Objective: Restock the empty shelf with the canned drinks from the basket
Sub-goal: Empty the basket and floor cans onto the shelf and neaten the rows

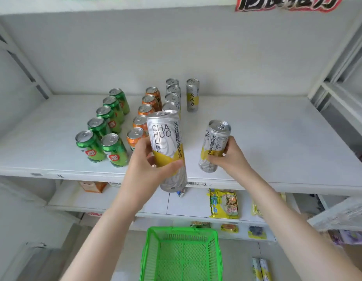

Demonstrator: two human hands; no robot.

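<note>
left hand (pixel 143 161) holds one tall can (pixel 168 147) at the shelf (pixel 267 138) front | right hand (pixel 231 157) holds a second can (pixel 214 142) low over the shelf | set both down straight, in line with the silver row (pixel 173 97)

The left hand (pixel 142 164) and the right hand (pixel 233 157) are both bare, with slender fingers and smooth knuckles. Behind each wrist the arm is just as uncovered. The left forearm (pixel 107 220) and the right forearm (pixel 287 209) are bare all the way back from the hand to the lower edge. Both forearms are slim and smooth, widening gradually away from the wrists.
</note>
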